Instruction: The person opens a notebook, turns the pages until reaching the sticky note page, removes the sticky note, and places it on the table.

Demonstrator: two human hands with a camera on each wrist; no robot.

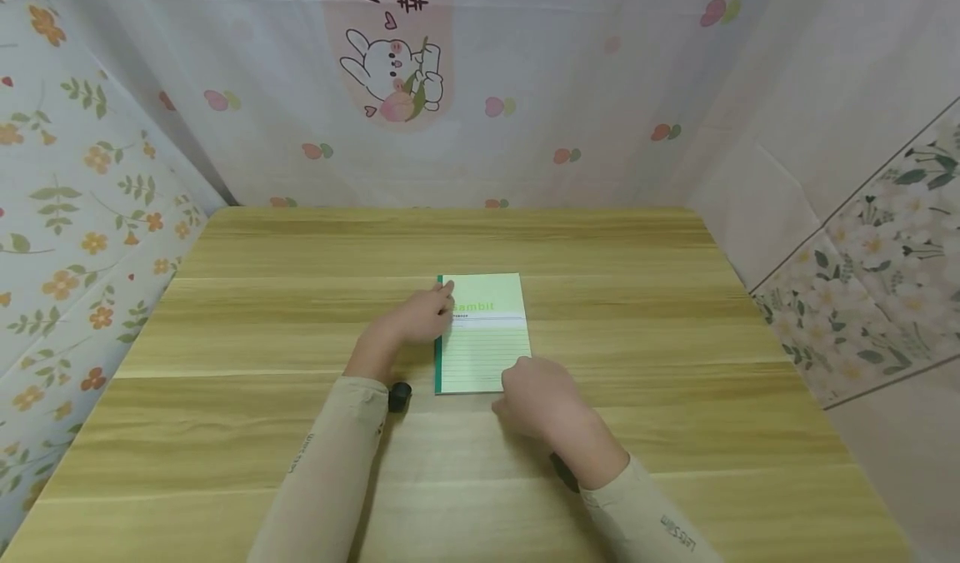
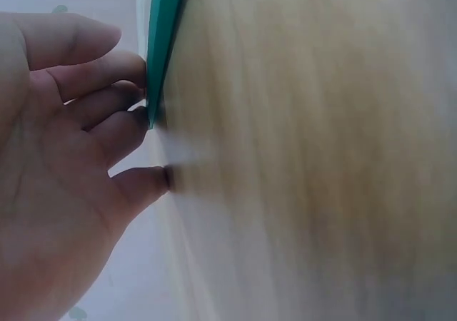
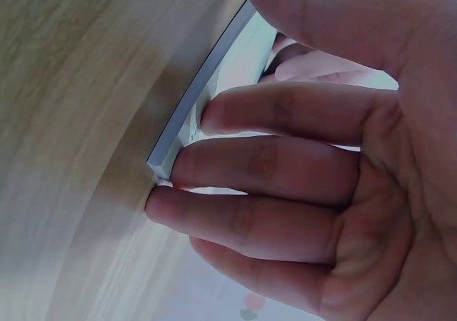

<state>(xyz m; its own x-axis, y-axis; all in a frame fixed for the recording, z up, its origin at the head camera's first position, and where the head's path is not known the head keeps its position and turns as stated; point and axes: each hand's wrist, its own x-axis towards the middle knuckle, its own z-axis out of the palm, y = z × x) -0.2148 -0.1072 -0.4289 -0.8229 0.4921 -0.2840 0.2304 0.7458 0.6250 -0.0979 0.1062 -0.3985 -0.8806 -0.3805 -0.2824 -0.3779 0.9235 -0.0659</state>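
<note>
A pale green notebook (image 1: 483, 355) with a darker green spine lies closed on the wooden table. My left hand (image 1: 422, 316) is at its left side, with fingertips against the green spine (image 2: 163, 39) in the left wrist view and the thumb apart from it. At the lower right corner is my right hand (image 1: 538, 396). Seen from the right wrist, its nearly straight fingers (image 3: 264, 165) touch the notebook's corner, and the thumb reaches the far end of the grey-looking edge (image 3: 196, 89). Neither hand is wrapped round the notebook.
The wood-grain table (image 1: 262, 313) extends around the notebook on all sides. Behind it hangs a white curtain (image 1: 525, 63) with a rabbit print. Floral cloth (image 1: 82, 213) borders the left side, and a flowered panel (image 1: 885, 255) stands at the right.
</note>
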